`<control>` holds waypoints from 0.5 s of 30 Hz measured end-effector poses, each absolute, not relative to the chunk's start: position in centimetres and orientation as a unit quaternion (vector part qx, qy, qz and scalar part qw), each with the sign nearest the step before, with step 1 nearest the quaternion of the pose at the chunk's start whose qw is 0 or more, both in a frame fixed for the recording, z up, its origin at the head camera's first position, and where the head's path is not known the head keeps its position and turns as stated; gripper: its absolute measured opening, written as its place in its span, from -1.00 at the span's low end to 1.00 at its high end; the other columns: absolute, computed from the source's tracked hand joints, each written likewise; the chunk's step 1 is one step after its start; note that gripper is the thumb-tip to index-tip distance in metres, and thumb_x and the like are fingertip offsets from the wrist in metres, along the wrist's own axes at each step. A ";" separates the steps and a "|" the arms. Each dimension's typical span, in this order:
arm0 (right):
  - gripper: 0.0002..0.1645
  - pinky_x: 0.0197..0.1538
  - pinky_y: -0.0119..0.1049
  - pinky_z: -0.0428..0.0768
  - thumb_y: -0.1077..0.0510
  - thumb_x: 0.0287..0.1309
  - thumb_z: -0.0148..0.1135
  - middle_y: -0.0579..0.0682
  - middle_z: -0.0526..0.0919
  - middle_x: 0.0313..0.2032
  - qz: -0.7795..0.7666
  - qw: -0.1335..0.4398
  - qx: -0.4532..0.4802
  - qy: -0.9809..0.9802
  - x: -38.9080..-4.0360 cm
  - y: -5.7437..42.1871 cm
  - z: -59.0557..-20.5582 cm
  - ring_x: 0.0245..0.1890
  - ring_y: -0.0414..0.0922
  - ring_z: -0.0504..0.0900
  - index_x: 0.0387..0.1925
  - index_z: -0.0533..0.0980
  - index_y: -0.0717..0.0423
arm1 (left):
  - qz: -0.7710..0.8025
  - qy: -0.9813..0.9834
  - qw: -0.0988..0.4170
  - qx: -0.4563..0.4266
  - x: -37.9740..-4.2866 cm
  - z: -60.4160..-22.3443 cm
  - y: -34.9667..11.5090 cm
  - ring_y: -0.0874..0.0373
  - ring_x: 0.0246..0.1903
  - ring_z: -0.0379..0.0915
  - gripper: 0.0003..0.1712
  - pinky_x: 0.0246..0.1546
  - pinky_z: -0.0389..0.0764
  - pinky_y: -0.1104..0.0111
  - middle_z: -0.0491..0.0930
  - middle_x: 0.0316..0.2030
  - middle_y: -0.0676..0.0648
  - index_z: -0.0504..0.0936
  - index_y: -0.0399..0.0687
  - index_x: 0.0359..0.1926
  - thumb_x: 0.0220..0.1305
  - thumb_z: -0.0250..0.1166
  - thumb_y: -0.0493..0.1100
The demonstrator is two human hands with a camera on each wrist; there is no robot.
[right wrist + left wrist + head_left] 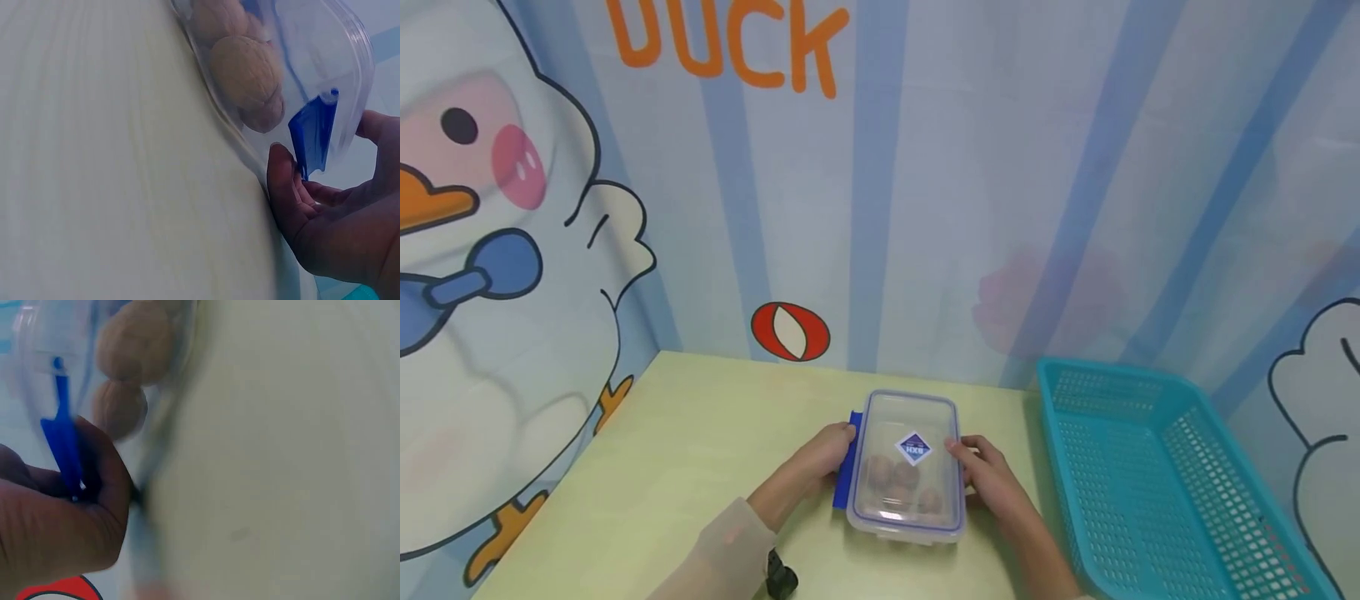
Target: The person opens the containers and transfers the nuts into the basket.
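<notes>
A clear plastic food container (880, 417) with a blue-edged lid and a diamond-shaped label is between both hands over the table. Several walnuts (247, 72) show inside, gathered at its near end. My left hand (823, 454) grips the left side, its fingers around the blue side latch (62, 444), which sticks outward. On the opposite side my right hand (996, 479) holds the container, thumb on the lid's edge and fingers by another blue latch (312, 134). Whether the container's base touches the table cannot be told.
To the right stands a turquoise perforated basket (1067, 500). The pale yellow table (700, 442) ends at a striped cloth backdrop (925, 208) with cartoon duck prints. A small dark object (781, 577) is by the left sleeve.
</notes>
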State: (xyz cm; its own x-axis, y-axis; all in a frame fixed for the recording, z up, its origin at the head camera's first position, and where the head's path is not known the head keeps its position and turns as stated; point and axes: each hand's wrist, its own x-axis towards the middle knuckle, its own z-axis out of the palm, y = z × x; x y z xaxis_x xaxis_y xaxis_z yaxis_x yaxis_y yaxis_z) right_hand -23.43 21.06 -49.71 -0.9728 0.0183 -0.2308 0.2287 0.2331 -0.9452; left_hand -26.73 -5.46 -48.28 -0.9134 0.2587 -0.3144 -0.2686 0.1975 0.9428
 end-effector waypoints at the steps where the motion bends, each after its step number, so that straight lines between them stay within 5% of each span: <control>1: -0.21 -0.28 -0.19 0.66 -0.30 0.48 0.20 0.09 0.66 -0.16 -0.614 0.087 0.081 0.780 -23.4 21.2 -49.8 -0.30 -0.07 0.62 0.33 0.39 0.26 | 0.637 0.742 0.210 -0.002 -26.8 -48.5 -5.5 -0.04 -0.12 0.60 -0.46 -0.14 0.71 0.10 0.59 -0.11 -0.23 0.34 -0.48 0.39 0.71 -0.25 -0.13; 9: -0.13 -0.23 -0.19 0.68 -0.37 0.42 0.23 0.11 0.67 -0.13 -0.614 0.094 0.087 0.779 -23.5 21.4 -50.1 -0.27 -0.06 0.63 0.35 0.38 0.25 | 0.622 0.755 0.206 -0.007 -27.2 -49.0 -6.0 -0.01 -0.23 0.55 -0.48 -0.33 0.66 0.22 0.56 -0.15 -0.21 0.37 -0.46 0.35 0.71 -0.16 -0.10; 15: -0.13 -0.28 -0.20 0.67 -0.35 0.42 0.24 0.11 0.67 -0.17 -0.619 0.087 0.089 0.775 -23.4 21.3 -49.9 -0.31 -0.07 0.63 0.35 0.38 0.27 | 0.587 0.798 0.136 0.007 -26.6 -48.1 -6.2 0.03 -0.28 0.55 -0.51 -0.32 0.70 0.23 0.58 -0.14 -0.23 0.45 -0.37 0.30 0.70 -0.01 -0.03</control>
State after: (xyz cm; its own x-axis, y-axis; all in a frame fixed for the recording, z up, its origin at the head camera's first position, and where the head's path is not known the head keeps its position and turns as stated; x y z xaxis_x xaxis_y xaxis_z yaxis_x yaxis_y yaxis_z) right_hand -23.40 21.30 -49.93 -0.9690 0.0301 -0.2451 0.2456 0.2179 -0.9446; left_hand -26.63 -6.19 -48.08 -0.9632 0.1698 -0.2085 -0.1486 0.3100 0.9390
